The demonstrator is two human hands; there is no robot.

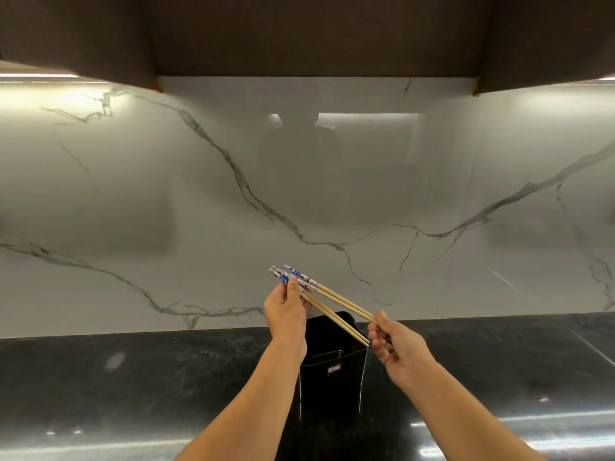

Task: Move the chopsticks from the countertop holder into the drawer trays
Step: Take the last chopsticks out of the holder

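Above the black holder (332, 371), both hands carry a small bundle of chopsticks (336, 302) slanting down from upper left to lower right; the left hand (287, 314) is clamped round the blue-and-white patterned ends, thumb over the top; the right hand (397, 347) pinches the plain wooden tips of the upper pair between thumb and fingers; directly beneath both grips the holder stands on the dark countertop (133, 377), against the veined marble wall (199, 194).
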